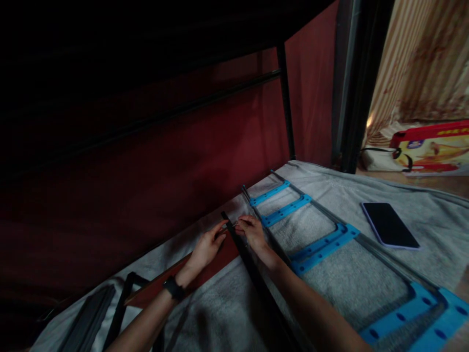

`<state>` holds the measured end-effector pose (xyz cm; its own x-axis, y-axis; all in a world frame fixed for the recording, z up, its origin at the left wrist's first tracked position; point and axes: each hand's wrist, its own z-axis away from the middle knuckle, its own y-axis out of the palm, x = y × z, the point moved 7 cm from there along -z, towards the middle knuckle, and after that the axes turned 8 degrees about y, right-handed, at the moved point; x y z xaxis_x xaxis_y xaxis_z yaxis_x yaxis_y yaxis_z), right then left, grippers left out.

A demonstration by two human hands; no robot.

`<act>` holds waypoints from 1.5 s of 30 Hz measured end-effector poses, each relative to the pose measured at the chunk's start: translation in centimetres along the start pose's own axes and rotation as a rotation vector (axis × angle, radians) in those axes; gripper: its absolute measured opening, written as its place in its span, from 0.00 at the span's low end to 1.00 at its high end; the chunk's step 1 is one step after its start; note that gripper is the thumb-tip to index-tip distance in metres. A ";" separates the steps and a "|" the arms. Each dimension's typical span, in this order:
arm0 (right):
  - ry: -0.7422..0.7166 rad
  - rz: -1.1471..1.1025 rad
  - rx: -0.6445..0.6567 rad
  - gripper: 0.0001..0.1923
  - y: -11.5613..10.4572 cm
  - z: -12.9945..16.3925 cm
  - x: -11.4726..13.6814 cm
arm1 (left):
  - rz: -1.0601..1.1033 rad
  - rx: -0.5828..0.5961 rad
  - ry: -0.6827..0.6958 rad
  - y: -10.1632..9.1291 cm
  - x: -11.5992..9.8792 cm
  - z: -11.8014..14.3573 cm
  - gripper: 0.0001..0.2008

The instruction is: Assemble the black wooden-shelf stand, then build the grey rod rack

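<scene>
My left hand [207, 250], with a dark watch on the wrist, rests at the end of a reddish-brown board [230, 252]. Its thumb and index finger press at the upper end of a long black metal bar [252, 273]. On the bar's other side is my right hand [251, 231], its fingertips pinched around something thin and shiny, too small to name. The board meets the bar between my hands. Its far end reaches a black frame piece [120, 305] at the lower left.
Blue plastic brackets [322, 256] on grey rods lie to the right on a grey blanket [340, 288]. A phone [390, 226] lies farther right. Dark strips [88, 320] sit at lower left. A black bed-like frame [287, 102] stands behind; a colourful box [436, 149] is beyond.
</scene>
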<state>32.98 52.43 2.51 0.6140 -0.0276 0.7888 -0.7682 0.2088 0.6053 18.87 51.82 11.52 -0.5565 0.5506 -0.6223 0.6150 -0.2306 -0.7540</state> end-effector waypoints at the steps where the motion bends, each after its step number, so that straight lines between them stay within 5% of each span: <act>1: 0.009 -0.011 -0.019 0.17 -0.1 0.0 -0.1 | 0.011 -0.003 -0.001 0.0 0.1 0.0 0.24; 9: -0.022 0.102 -0.023 0.09 0.6 0.6 0.5 | 0.112 0.019 -0.049 0.5 1.1 -0.1 0.27; 17: -0.102 0.330 0.032 0.07 0.5 0.3 0.7 | 0.164 -0.051 -0.092 0.7 2.1 -0.4 0.11; 30: -0.171 0.653 0.080 0.08 0.9 0.8 2.1 | 0.280 0.007 -0.058 1.0 1.2 -0.4 0.11; 38: -0.292 1.043 0.041 0.16 1.7 1.3 3.1 | 0.189 -0.003 -0.051 0.6 1.0 -0.4 0.10; 45: -0.246 1.178 -0.087 0.22 1.7 1.0 2.3 | 0.103 -0.010 -0.028 0.6 0.9 -0.4 0.10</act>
<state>32.90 51.77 5.51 -0.5134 0.0408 0.8572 -0.8131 0.2961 -0.5011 18.95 52.48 10.57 -0.5054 0.5022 -0.7017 0.6748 -0.2767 -0.6841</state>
